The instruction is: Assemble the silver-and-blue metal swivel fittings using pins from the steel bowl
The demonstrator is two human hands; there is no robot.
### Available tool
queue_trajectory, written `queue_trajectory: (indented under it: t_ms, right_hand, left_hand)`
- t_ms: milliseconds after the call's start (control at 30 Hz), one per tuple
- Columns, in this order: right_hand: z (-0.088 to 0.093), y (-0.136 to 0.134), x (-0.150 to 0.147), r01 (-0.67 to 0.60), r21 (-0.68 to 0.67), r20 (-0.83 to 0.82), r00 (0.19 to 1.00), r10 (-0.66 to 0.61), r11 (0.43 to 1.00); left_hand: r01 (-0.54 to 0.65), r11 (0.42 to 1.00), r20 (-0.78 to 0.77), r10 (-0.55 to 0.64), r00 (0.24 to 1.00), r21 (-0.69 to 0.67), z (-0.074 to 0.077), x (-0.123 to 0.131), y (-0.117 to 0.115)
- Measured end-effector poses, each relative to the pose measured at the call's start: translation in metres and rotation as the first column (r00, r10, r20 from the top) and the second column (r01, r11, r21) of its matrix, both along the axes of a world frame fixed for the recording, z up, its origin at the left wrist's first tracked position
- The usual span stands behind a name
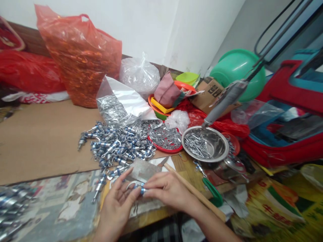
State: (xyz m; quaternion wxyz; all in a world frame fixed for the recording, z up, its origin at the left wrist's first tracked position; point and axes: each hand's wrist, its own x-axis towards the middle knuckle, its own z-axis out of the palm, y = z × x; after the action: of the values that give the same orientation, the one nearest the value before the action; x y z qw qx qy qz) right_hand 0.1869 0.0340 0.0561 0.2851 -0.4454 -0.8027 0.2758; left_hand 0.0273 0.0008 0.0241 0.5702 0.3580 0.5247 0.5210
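Between my two hands is a small silver hook bolt [142,190] with blue rings, held low over the front of the table. My left hand [118,205] cups it from the left, thumb and fingers closed about its hook end. The fingertips of my right hand [166,188] pinch its other end. Just beyond my fingers lies a grey metal block [143,170]. Behind that, a large heap of similar hook bolts [118,144] spreads over brown cardboard [50,134]. A wooden stick [199,193] slants past my right hand.
Small metal pieces fill a red tray [168,150]; metal pins lie in a steel bowl [222,154]. A grey power screwdriver [224,101] hangs above the bowl. More bolts [15,205] lie at left. An orange bag [83,60] stands behind; a green-handled tool [213,191] lies right.
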Motion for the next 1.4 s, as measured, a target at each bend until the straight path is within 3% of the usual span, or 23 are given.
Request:
queue_trajectory:
  t_ms: [33,67,100,133,233,300,500,600,733,867,933,1000,1100,1300,1400]
  right_hand:
    - [0.001,0.015,0.009,0.022,0.014,0.126,0.992,-0.023,1.0]
    - [0.002,0.033,0.02,0.145,0.095,0.279,0.946,-0.166,0.985]
    - [0.002,0.052,0.03,0.259,0.196,0.483,0.814,-0.323,0.946]
    - [0.001,0.072,0.041,0.296,0.215,0.552,0.749,-0.366,0.931]
    - [-0.006,0.118,0.064,0.313,0.191,0.681,0.64,-0.355,0.93]
    - [-0.014,0.135,0.069,0.301,0.168,0.74,0.591,-0.322,0.939]
    - [-0.029,0.144,0.062,0.303,0.169,0.791,0.526,-0.313,0.938]
    - [-0.03,0.147,0.065,0.307,0.166,0.775,0.547,-0.317,0.937]
    - [-0.019,0.145,0.07,0.29,0.179,0.7,0.634,-0.329,0.94]
    - [-0.001,0.113,0.055,0.23,0.2,0.557,0.773,-0.303,0.952]
    - [0.004,0.083,0.04,0.131,0.166,0.479,0.856,-0.196,0.977]
    - [0.005,0.051,0.024,-0.048,0.129,0.338,0.941,0.002,0.99]
    - [0.003,0.016,0.005,-0.168,0.16,0.218,0.967,0.131,0.973]
    - [0.007,0.014,-0.012,-0.132,0.056,0.166,0.979,0.121,0.99]
    - [0.006,0.017,-0.018,-0.031,0.06,0.06,0.998,0.027,0.998]
  left_hand:
    - [-0.002,1.0,0.017,0.002,1.0,-0.009,-0.001,0.002,0.0]
    - [-0.003,1.0,0.035,0.003,0.999,-0.016,-0.001,0.003,0.001]
    - [-0.006,1.0,0.052,0.007,0.999,-0.018,-0.002,0.005,0.002]
    - [-0.01,1.0,0.068,0.011,0.998,-0.015,-0.002,0.006,0.003]
    - [-0.021,1.0,0.086,0.021,0.996,-0.001,-0.003,0.01,0.005]
    - [-0.02,1.0,0.084,0.021,0.996,-0.017,-0.002,0.01,0.006]
    - [-0.014,0.998,0.149,0.022,0.989,-0.055,-0.005,0.005,0.009]
    - [-0.018,0.999,0.174,0.025,0.984,-0.041,-0.008,0.004,0.011]
    - [-0.021,0.999,0.172,0.026,0.985,-0.032,-0.009,0.005,0.011]
    - [-0.066,0.997,0.171,0.072,0.983,-0.037,-0.008,0.008,0.01]
    - [-0.087,0.995,0.185,0.093,0.978,-0.039,-0.009,0.009,0.01]
    - [-0.099,0.994,0.186,0.104,0.977,-0.037,-0.011,0.01,0.01]
    - [-0.089,0.996,0.159,0.091,0.983,-0.018,-0.014,0.008,0.011]
    - [-0.036,0.999,0.203,0.038,0.978,-0.013,-0.012,0.007,0.011]
    - [-0.054,0.998,0.205,0.056,0.977,-0.015,-0.011,0.008,0.011]
